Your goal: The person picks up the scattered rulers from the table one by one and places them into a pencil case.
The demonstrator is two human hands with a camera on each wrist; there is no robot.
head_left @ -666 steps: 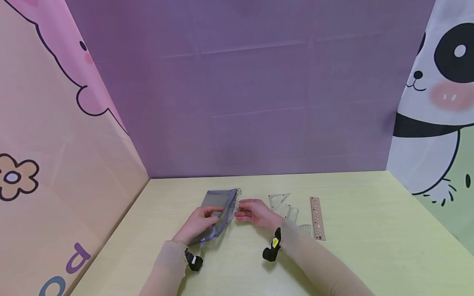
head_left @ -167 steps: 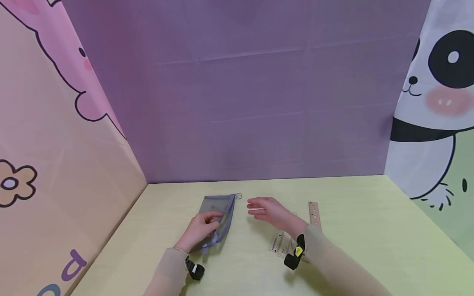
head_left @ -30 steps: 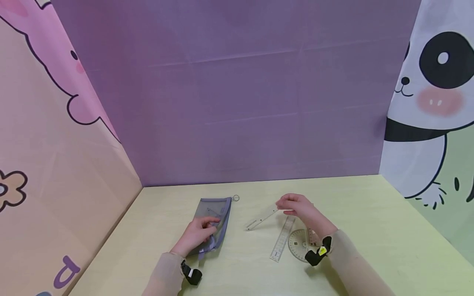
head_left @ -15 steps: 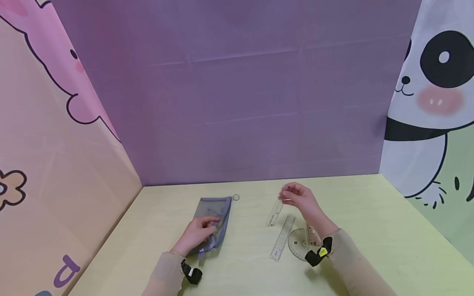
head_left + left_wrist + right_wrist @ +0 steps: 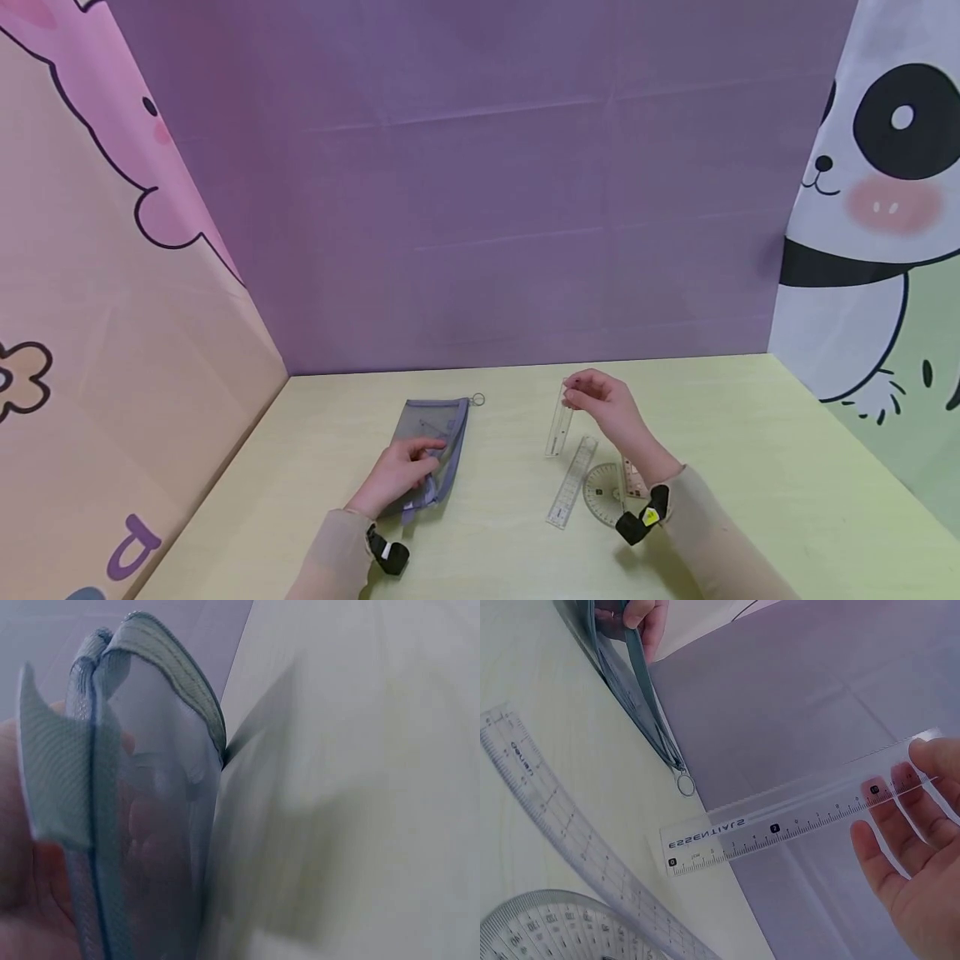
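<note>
Right of centre, I see the right hand [image 5: 609,408] pinching a transparent ruler [image 5: 557,432], steeper than a second ago, so seemingly off the table [image 5: 480,550]; lower centre, the left hand [image 5: 400,472] grips the mesh pouch [image 5: 459,435].

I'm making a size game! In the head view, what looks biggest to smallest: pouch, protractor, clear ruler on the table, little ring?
1. Pouch
2. Clear ruler and protractor: too close to rank; the ruler looks longer, the protractor wider.
3. Little ring
</note>
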